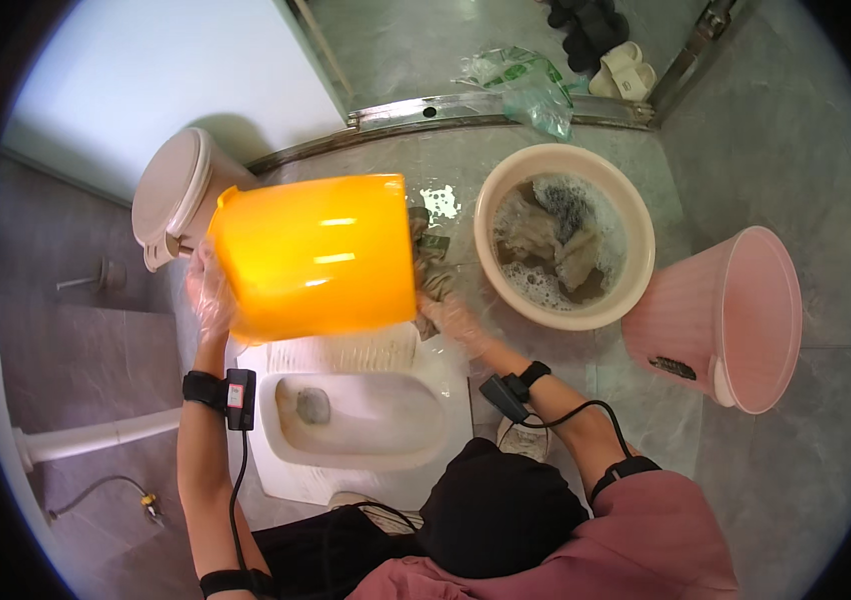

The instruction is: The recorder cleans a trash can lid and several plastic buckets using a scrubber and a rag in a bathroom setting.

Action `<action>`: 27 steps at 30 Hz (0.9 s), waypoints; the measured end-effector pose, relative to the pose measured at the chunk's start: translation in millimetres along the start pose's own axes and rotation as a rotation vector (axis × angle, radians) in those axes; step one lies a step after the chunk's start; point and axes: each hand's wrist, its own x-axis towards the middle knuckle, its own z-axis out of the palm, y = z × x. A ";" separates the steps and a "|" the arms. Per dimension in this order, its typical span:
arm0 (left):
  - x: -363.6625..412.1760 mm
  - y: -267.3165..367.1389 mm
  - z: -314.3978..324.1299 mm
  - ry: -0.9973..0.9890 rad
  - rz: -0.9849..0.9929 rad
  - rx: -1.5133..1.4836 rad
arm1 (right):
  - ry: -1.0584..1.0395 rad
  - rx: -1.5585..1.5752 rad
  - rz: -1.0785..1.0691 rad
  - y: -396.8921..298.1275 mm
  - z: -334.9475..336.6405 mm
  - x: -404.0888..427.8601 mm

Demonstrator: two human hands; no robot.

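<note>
An orange plastic bucket (320,259) lies tipped on its side in my hands, held above the far edge of a white squat toilet (358,457). Its rim side faces left, and its base faces right. My left hand (209,292), in a thin clear plastic glove, grips the bucket by the rim. At the base end is my right hand (459,319), gloved the same way, with its fingertips partly hidden against the bucket. Behind the base, a wet, dark crumpled cloth (437,285) rests on the tiled floor. The bucket's inside is out of sight.
Right of the bucket stands a cream basin (489,247) holding soapy, murky water and soaked cloth. A pink bin (680,322) touches or nearly touches it. A lidded bin (170,187) is at left. A plastic bag (538,97) lies across the door sill, near slippers (624,71).
</note>
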 end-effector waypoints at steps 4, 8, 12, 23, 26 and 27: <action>18.2 51.7 30.2 -0.027 -0.014 0.129 | 0.198 -0.715 -0.350 43.5 -51.9 2.1; 39.2 107.1 24.7 -0.025 0.194 0.330 | 0.200 -0.568 -0.116 12.1 -32.7 -25.4; 43.2 138.4 73.4 -0.096 0.461 0.914 | 0.176 -0.731 0.006 -15.1 -35.8 -47.8; 36.0 59.4 103.9 -0.289 1.076 0.850 | 0.242 -0.781 -0.553 -86.8 -87.0 -109.4; 40.3 61.6 93.3 -0.238 1.047 0.892 | 0.438 -1.088 -0.869 -118.0 -115.6 -141.9; 41.9 66.0 104.7 -0.280 0.979 1.028 | 0.543 -1.189 -0.907 -126.6 -130.8 -160.0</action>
